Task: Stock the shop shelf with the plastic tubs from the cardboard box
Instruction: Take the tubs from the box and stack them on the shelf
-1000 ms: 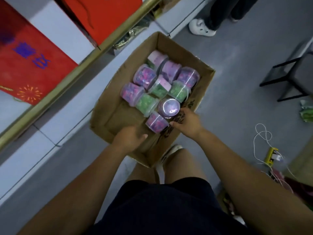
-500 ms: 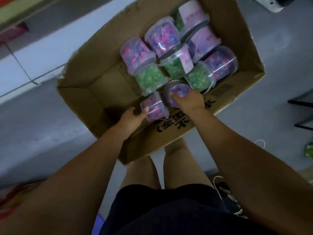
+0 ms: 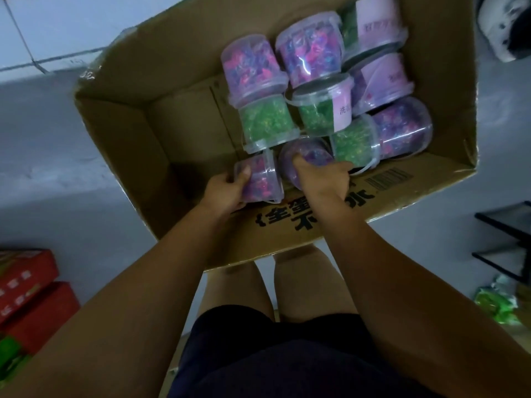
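Since the cardboard box point(image 3: 287, 225) on the floor holds about ten plastic tubs, most of the job looks not done yet. No shop shelf shows in the head view, so I cannot tell how many tubs are on it. The box sits at 12 o'clock from the person's knees. The tubs are packed close together in the part of the box from 12 to 3 o'clock. Many lie on their sides. Some are pink and purple, and there are green tubs point(image 3: 267, 122) too. Both arms reach down and forward over the near wall of the box. The left hand point(image 3: 227, 188) curls round a pink tub point(image 3: 261, 182) at 6 o'clock in the pile, with the thumb on top. The right hand point(image 3: 321, 182), just beside it at 3 o'clock, wraps its fingers over a purple tub point(image 3: 298, 156). I think both tubs are about to be lifted out. Red boxes point(image 3: 26, 285) sit at 8 o'clock.
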Available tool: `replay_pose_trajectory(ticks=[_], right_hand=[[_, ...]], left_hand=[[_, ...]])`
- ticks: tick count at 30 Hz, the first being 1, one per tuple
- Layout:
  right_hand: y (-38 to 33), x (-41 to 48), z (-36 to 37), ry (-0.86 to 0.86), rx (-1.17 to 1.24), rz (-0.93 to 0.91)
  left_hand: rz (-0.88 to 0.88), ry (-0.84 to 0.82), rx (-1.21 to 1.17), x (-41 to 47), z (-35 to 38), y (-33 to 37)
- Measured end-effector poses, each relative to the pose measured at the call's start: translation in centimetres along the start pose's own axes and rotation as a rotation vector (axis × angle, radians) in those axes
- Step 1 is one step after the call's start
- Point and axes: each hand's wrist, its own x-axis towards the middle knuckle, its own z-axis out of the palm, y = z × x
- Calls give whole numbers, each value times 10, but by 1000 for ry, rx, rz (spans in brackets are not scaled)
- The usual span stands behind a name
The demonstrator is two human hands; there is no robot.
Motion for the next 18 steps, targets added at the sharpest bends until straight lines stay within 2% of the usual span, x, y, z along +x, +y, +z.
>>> replay_pose_trajectory(ticks=[8,12,15,18], right_hand=[[15,-23,-44,-76,61,-78],[23,-43,-73,-183,171,-112],[24,-59,-91,-292,250,-131],[25,-70,-98,-323,281,-144]], left_hand=[[69,-40,-56,-45,-14,-16],[99,-48,-103,-80,-25,-15],[124,-20,-119,-105,-36,-14],[149,40,-109,-129,-45,-20]])
